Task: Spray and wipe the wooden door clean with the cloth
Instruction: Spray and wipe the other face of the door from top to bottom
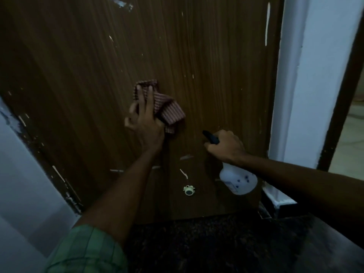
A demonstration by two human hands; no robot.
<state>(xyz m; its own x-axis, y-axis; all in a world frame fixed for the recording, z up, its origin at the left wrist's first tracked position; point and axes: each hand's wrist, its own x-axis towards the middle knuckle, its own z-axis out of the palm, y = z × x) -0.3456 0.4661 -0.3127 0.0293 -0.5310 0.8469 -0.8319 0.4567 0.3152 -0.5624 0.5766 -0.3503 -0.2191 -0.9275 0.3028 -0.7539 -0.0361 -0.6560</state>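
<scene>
Two straight fingers (150, 95) of the left hand (146, 123) lie flat on a striped cloth (167, 107), pressing it against the wooden door (206, 66); the other fingers of this hand bend loosely at the left, off the cloth. The cloth is bunched, its loose folds spilling to the right of and below the palm, at mid-height on the door panel. The left forearm runs back to a green checked sleeve (86, 251) at the near left.

The fingers of the right hand (226, 146) curl closed round the neck of a white spray bottle (238, 180), whose black nozzle (210, 136) points left, close to the door and just right of the cloth. The bottle body hangs below the wrist.

The door surface bears pale scratches and chips. A small frog-shaped ornament (189, 190) sits on the lower door, between the two forearms. A white wall (315, 75) borders the door on the right; dark speckled flooring (216, 243) lies at its foot.
</scene>
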